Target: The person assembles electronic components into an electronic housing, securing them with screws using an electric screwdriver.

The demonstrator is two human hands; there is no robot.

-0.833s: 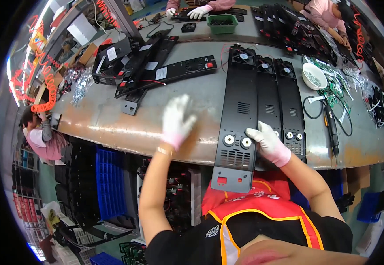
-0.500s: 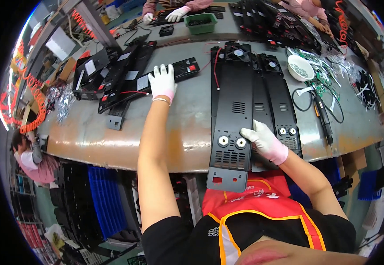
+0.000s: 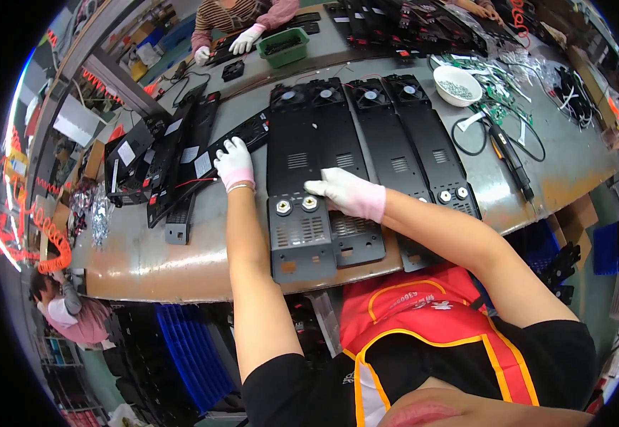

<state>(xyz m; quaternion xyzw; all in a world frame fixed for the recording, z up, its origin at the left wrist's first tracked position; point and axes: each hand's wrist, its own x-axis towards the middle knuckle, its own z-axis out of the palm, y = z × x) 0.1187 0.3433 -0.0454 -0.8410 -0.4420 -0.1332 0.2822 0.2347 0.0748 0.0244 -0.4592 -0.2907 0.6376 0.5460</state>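
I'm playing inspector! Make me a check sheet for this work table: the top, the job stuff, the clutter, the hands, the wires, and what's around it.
Surface: grey metal table, brownish patches toward the near edge.
Job's things: four black fan panels lying side by side; another black panel lies further left.
Clutter: white bowl of small parts, green parts beside it, green bin at the far side.
Hands: both gloved; left hand on the further-left panel, right hand at the leftmost fan panel's right edge.
Cables: black cable bundle at right; thin red wire near the left hand.
Surroundings: co-workers across the table and at left; blue crates below.
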